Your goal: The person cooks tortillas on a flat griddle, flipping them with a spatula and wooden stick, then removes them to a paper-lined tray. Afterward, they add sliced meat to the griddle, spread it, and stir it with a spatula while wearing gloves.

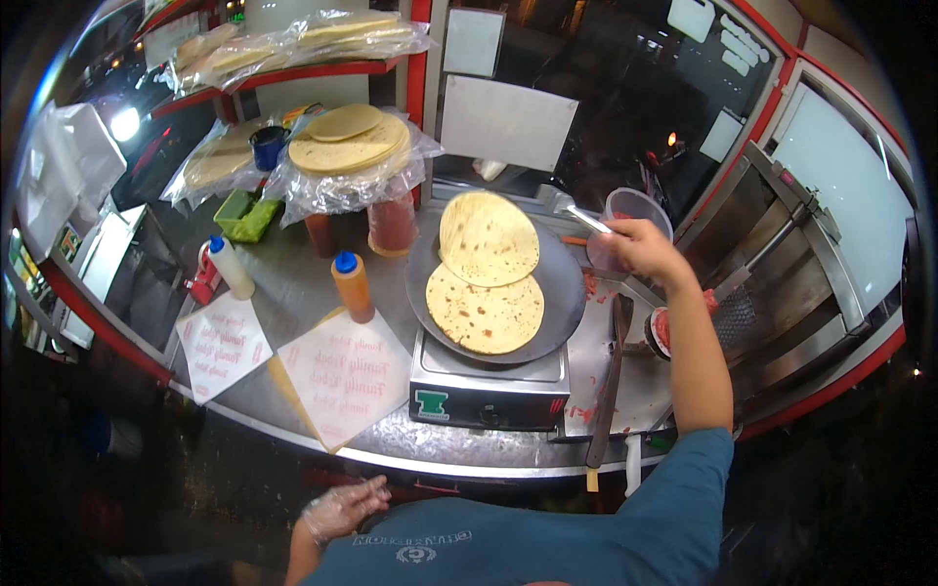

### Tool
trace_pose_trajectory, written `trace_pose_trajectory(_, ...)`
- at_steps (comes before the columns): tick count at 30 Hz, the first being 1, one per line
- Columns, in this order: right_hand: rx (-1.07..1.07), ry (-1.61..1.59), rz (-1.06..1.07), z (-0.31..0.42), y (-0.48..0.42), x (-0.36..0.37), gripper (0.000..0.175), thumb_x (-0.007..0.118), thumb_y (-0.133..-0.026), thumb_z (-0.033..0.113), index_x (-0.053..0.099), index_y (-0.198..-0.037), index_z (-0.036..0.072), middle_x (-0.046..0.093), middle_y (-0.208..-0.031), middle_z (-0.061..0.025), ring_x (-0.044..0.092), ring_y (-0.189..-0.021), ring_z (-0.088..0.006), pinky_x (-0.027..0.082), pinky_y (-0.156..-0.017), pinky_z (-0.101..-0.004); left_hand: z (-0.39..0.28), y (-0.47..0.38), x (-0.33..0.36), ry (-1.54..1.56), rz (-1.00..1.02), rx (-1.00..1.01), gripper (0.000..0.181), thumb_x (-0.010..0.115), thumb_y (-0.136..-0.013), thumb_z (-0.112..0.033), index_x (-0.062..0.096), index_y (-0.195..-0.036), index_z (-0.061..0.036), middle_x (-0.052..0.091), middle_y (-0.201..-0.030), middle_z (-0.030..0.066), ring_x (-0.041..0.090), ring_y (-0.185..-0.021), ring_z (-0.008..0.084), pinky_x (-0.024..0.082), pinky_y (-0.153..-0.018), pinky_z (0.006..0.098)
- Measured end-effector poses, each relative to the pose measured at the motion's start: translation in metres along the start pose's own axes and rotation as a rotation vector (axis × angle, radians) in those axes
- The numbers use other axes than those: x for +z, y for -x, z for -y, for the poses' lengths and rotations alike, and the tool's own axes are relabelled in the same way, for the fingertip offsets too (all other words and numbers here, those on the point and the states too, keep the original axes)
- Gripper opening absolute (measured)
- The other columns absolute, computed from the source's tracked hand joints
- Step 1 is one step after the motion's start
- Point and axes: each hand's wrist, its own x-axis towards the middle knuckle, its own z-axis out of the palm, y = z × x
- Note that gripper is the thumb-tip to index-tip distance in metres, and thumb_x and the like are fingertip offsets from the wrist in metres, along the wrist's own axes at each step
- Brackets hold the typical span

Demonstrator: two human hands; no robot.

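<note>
Two overlapping flatbreads lie on a round dark griddle pan (pixel 564 300): a browned-spotted one (pixel 485 315) nearer me and a paler one (pixel 489 238) behind it. The pan rests on a boxy metal stove (pixel 487 395). My right hand (pixel 645 249), bare, grips the metal handle of a utensil (pixel 582 216) to the right of the pan; its wide head is at the window side. My left hand (pixel 348 507), in a clear plastic glove, is held low before my body, below the counter edge, with fingers extended and nothing visible in it.
Printed paper sheets (pixel 352 373), an orange sauce bottle (pixel 352 286) and a white one (pixel 231 267) occupy the left counter. Stacked flatbreads (pixel 348 150) stand behind. On the right are a metal tray (pixel 586 388), a long dark blade-like tool (pixel 612 381), a white-handled tool (pixel 633 461) and a vertical grill (pixel 791 278).
</note>
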Motion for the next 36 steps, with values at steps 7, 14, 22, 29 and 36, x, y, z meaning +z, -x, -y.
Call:
trace_pose_trajectory(7, 0.179, 0.035, 0.194, -0.034, -0.080, 0.064, 0.030, 0.068, -0.101, 0.030, 0.075, -0.099, 0.000, 0.063, -0.070, -0.0008, 0.050, -0.055, -0.0090, 0.036, -0.048, -0.0295, -0.027, -0.055, -0.107, -0.086, -0.505, 0.228, 0.047, 0.051, -0.110, -0.035, 0.060, -0.145, -0.0050, 0.076, -0.120, 0.0138, 0.069, -0.118, 0.0208, 0.052, -0.101, 0.0341)
trace_pose_trajectory(14, -0.421, 0.504, 0.067, 0.139, -0.003, 0.078, 0.031, 0.072, -0.092, 0.014, 0.073, -0.117, -0.002, 0.073, -0.084, -0.0194, 0.065, -0.073, -0.0187, 0.051, -0.071, -0.0359, 0.087, -0.092, -0.318, -0.784, -0.984, -0.015, 0.045, 0.041, -0.110, -0.034, 0.056, -0.146, -0.0115, 0.059, -0.147, 0.0180, 0.054, -0.138, 0.0324, 0.039, -0.117, 0.0462)
trace_pose_trajectory(22, -0.356, 0.002, 0.339, 0.230, -0.019, 0.288, 0.032, 0.072, -0.097, 0.018, 0.075, -0.122, -0.001, 0.070, -0.085, 0.0016, 0.057, -0.075, -0.0071, 0.046, -0.068, -0.0265, 0.182, -0.072, -0.396, 0.547, -0.978, 0.169, 0.071, 0.045, -0.105, -0.064, 0.049, -0.150, -0.0091, 0.063, -0.137, 0.0214, 0.063, -0.125, 0.0331, 0.048, -0.107, 0.0454)
trace_pose_trajectory(29, -0.532, 0.322, 0.138, 0.180, -0.052, 0.573, 0.037, 0.070, -0.097, 0.031, 0.072, -0.122, 0.003, 0.069, -0.083, -0.0172, 0.070, -0.075, -0.0302, 0.055, -0.070, -0.0450, 0.163, -0.044, -0.420, 1.029, -0.822, 0.288, 0.086, 0.054, -0.101, -0.063, 0.030, -0.162, -0.0065, 0.049, -0.153, 0.0236, 0.058, -0.131, 0.0309, 0.044, -0.112, 0.0444)
trace_pose_trajectory(36, -0.398, 0.226, 0.083, 0.185, 0.026, 0.663, 0.043, 0.063, -0.100, 0.025, 0.061, -0.137, 0.004, 0.066, -0.117, -0.0241, 0.070, -0.094, -0.0421, 0.057, -0.086, -0.0515, 0.171, -0.049, -0.442, -0.624, -1.128, 0.097, 0.060, 0.064, -0.097, -0.018, 0.048, -0.155, -0.0167, 0.051, -0.154, 0.0182, 0.051, -0.139, 0.0351, 0.039, -0.118, 0.0465)
